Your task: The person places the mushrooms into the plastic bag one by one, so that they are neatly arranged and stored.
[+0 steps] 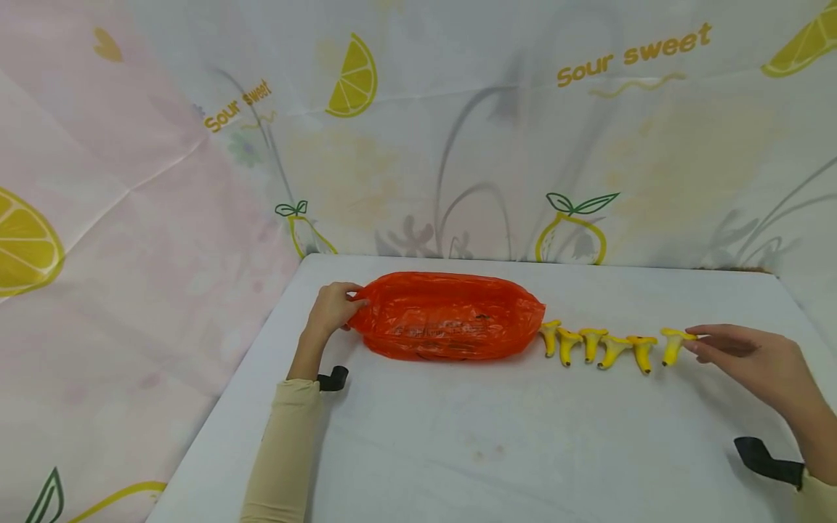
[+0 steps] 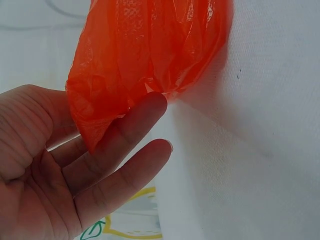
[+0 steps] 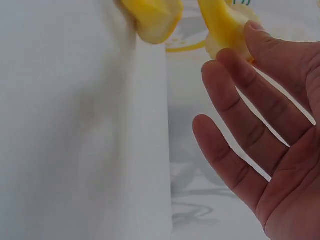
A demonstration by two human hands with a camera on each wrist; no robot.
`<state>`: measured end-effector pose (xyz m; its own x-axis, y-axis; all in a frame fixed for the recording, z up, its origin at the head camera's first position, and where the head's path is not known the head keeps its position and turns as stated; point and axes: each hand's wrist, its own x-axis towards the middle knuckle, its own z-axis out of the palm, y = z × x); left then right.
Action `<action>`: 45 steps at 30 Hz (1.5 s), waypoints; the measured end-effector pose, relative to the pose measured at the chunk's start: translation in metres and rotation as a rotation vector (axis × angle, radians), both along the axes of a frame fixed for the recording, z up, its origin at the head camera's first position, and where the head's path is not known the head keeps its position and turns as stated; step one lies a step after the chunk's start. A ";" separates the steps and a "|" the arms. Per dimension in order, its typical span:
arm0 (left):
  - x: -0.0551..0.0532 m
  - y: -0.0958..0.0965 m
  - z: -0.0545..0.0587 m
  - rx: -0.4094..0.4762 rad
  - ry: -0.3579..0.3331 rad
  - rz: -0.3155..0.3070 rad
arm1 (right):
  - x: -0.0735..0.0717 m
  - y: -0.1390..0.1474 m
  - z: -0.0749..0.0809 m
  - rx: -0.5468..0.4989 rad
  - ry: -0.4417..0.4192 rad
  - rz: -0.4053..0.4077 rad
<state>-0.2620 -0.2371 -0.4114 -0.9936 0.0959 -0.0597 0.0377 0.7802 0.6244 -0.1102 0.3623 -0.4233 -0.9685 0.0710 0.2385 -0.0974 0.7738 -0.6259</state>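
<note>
A red plastic bag [image 1: 451,319] lies spread on its side at the far left half of the table, its mouth edge puffed open. My left hand [image 1: 330,309] pinches the bag's left end between thumb and fingers; in the left wrist view the other fingers extend below the film. At the right, my right hand [image 1: 761,356] pinches a yellow mushroom [image 1: 673,347] by the edge of its cap, stem hanging down. In the right wrist view, this mushroom [image 3: 225,30] sits between thumb and fingertips while the remaining fingers spread away from it.
Several more yellow mushrooms [image 1: 613,351] stand in a row, caps toward the back, from the bag's right end towards my right hand. They are on a white-covered table [image 1: 484,436]. A lemon-printed cloth [image 1: 418,145] hangs behind it. Black camera mounts [image 1: 765,461] stick out at the wrists.
</note>
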 end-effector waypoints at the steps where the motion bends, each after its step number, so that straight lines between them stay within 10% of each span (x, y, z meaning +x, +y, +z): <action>1: 0.000 0.000 0.000 -0.001 0.000 0.001 | -0.001 -0.003 0.003 -0.022 0.007 0.011; 45: -0.005 0.001 0.003 0.031 0.002 -0.009 | -0.108 -0.205 0.038 -0.594 -0.111 0.411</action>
